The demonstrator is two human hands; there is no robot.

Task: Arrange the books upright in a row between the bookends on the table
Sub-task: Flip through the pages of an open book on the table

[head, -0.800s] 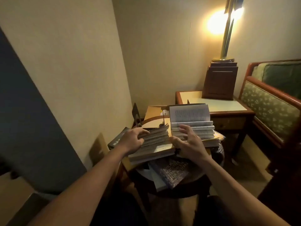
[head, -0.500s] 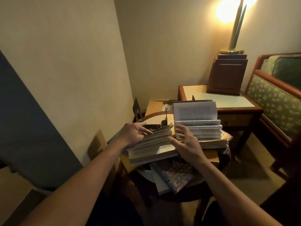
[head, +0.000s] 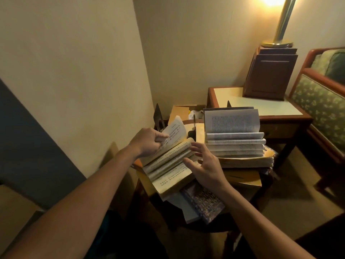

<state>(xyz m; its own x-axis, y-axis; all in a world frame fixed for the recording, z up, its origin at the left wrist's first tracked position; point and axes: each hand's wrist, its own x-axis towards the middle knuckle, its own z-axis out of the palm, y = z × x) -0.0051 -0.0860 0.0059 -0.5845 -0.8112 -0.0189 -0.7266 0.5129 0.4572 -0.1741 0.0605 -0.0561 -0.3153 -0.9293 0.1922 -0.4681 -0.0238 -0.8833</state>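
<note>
Head view: my left hand (head: 147, 142) now pinches book (head: 168, 159) pages, lifted toward 10 o'clock; right hand (head: 203, 165) released, fingers spread. Nothing upright yet.

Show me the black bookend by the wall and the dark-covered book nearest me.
black bookend (head: 158, 114): head view, on its upright plate.
dark-covered book (head: 204, 201): head view, on the middle of its front cover.
</note>
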